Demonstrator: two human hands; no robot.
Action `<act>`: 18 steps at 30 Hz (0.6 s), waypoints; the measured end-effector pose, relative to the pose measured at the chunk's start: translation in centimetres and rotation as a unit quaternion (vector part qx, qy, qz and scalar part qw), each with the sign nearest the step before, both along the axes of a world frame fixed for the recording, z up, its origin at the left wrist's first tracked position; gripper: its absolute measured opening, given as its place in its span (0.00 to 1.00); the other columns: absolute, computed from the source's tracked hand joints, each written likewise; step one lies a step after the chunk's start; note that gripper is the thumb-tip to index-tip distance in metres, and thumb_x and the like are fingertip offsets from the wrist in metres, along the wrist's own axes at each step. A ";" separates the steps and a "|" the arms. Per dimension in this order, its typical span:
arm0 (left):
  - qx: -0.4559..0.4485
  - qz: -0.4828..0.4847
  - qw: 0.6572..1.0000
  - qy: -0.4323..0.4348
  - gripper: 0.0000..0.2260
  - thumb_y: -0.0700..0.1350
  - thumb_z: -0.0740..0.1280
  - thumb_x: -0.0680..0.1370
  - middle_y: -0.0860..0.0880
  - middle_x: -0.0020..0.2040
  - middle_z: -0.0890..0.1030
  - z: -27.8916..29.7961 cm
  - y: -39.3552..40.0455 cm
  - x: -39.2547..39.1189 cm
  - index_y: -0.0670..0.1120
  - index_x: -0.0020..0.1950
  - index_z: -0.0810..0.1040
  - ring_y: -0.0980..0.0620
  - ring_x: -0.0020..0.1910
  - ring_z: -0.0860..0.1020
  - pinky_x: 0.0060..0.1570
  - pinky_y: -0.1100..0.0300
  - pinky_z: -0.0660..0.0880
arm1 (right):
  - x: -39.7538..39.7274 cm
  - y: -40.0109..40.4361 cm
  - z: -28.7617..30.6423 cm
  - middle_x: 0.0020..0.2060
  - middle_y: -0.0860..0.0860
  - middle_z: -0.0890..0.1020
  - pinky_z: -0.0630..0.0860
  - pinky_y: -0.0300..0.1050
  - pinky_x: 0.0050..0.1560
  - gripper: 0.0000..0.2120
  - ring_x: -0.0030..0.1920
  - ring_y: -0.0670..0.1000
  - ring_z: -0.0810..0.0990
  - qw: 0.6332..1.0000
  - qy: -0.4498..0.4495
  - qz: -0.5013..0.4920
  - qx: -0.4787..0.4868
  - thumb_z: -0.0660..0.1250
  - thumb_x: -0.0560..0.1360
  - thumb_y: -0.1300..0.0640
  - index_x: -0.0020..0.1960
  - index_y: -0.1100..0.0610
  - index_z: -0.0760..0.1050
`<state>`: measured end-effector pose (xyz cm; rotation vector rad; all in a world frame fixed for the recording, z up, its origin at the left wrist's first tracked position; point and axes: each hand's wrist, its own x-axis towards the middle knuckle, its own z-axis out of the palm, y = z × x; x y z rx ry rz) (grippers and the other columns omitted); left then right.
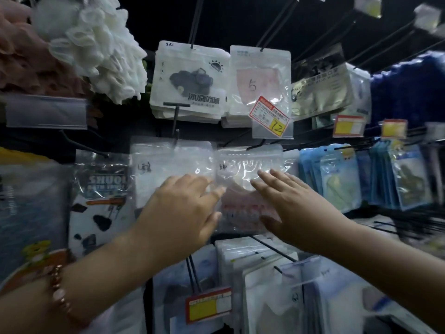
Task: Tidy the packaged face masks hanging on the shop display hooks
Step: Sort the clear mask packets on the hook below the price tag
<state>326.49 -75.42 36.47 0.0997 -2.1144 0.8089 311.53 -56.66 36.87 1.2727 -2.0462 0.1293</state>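
Observation:
Two stacks of clear mask packets hang side by side on black hooks in the middle row: a white-mask stack (166, 165) on the left and a pink-mask stack (243, 189) on the right. My left hand (183, 210) lies with straight fingers over the lower right of the white stack, its fingertips reaching the left edge of the pink one. My right hand (291, 203) is spread flat against the right side of the pink stack. Above hang a black-mask packet (190, 80) and a pink packet marked 5 (258, 80).
A red and yellow price tag marked 12 (271, 116) dangles above the pink stack. Blue packets (337, 179) hang to the right, bath towel packs (101, 189) to the left, white packets (265, 285) below on jutting hooks. White mesh sponges (96, 44) sit upper left.

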 end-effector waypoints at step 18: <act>0.041 0.086 0.995 -0.040 0.33 0.61 0.70 0.73 0.37 0.72 0.71 -4.4 1.5 -8.7 0.49 0.74 0.71 0.36 0.71 0.70 0.68 0.39 0.69 | -8.7 -2.1 -1.5 0.43 0.53 0.82 0.81 0.49 0.49 0.09 0.46 0.51 0.81 0.801 -0.481 0.170 -0.314 0.74 0.73 0.54 0.48 0.57 0.76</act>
